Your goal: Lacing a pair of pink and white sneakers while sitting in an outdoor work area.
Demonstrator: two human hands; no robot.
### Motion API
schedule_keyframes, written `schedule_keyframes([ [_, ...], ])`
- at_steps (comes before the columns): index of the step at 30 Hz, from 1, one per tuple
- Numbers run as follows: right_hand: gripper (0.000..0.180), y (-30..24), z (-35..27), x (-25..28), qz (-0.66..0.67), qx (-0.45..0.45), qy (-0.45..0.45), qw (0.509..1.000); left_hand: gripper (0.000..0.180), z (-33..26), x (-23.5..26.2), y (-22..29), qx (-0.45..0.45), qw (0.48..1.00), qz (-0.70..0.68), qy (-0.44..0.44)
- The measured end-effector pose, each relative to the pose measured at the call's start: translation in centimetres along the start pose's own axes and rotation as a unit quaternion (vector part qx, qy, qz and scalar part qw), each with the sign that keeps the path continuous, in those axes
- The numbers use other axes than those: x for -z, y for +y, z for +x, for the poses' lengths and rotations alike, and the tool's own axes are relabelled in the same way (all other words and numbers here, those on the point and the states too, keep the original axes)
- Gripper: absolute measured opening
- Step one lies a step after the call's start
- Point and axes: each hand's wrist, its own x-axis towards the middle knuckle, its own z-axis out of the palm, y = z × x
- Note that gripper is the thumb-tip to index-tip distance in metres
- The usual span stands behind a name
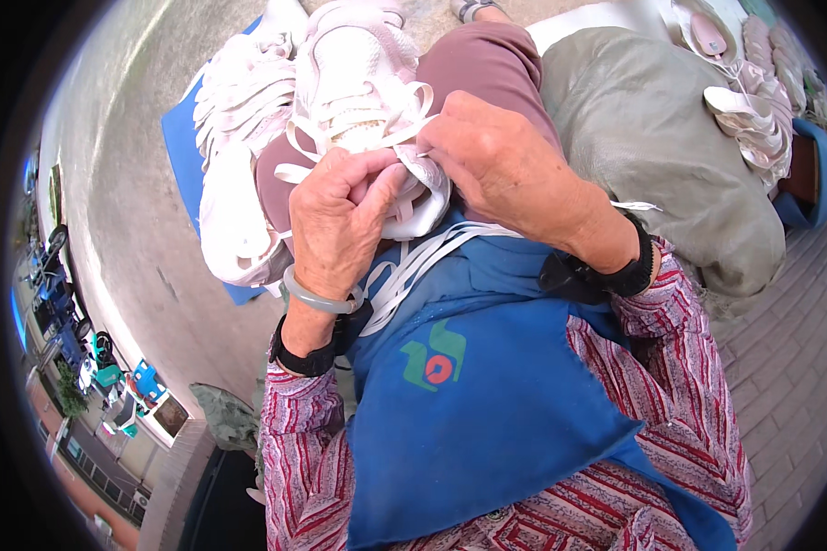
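Note:
A white and pale pink sneaker (354,69) rests on my lap, its toe pointing away and its heel opening towards me. A white shoelace (305,138) runs through its eyelets and stands up in loose loops on both sides. My left hand (335,216) is closed in a pinch at the left of the shoe's collar, with the lace at its fingertips. Opposite it, my right hand (510,174) pinches the lace by the tongue; its fingertips are partly hidden. Several loose white laces (423,266) lie over my blue apron (496,404).
Stacked white sneakers (243,119) sit at my left on a blue surface (182,138). To my right is a bulky grey-green sack (652,138), with more shoes (753,119) and a blue-rimmed container (822,174) beyond. Parked scooters (110,386) stand far left.

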Motion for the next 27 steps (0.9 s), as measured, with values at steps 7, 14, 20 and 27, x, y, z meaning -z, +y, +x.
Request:
schedule_keyframes([
  [7,0.011,-2.0,0.9,0.6,-0.130,0.024,-0.020,0.991,0.015,0.0,0.4,0.1,-0.014,1.000,0.006,-0.013],
  [14,0.014,-0.3,0.4,-0.1,0.056,-0.043,0.020,0.997,0.017,-0.1,0.3,-0.3,-0.001,1.000,-0.018,-0.026],
  [20,0.027,-3.0,-0.8,-2.0,-0.104,0.010,0.102,0.989,0.014,-0.2,0.0,0.0,-0.005,1.000,0.012,-0.011],
  [27,0.015,-2.4,-3.2,-0.9,-0.047,-0.049,0.147,0.987,0.010,-0.1,1.7,0.4,-0.038,0.998,0.008,-0.056],
])
